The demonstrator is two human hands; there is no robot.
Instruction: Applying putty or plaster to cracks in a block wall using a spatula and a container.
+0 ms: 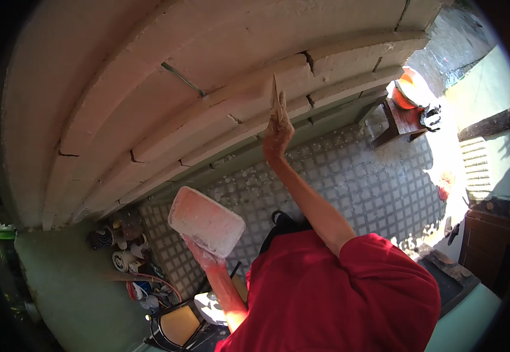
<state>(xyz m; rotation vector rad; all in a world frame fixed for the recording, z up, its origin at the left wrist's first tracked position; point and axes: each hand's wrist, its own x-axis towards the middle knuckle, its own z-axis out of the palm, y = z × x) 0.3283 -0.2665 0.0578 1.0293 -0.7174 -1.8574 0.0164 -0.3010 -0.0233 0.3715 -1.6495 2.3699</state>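
Note:
My right hand (278,132) is raised to the pale stepped moulding (208,126), closed on a putty knife (274,91) whose blade is at or very near the moulding's face; whether it touches I cannot tell. Dark gaps and cracks break the moulding in several places. Lower down, my left hand (202,252) holds a rectangular plastic container (206,217), pinkish white and smeared, with the fingers mostly hidden under it.
An orange bucket (404,97) sits on a small wooden stool (392,126) at the upper right. Patterned tiles (348,182) cover the floor. Cans and hoses (123,261) lie at the lower left, near a chair (175,325). A dark wooden cabinet (486,246) stands at the right.

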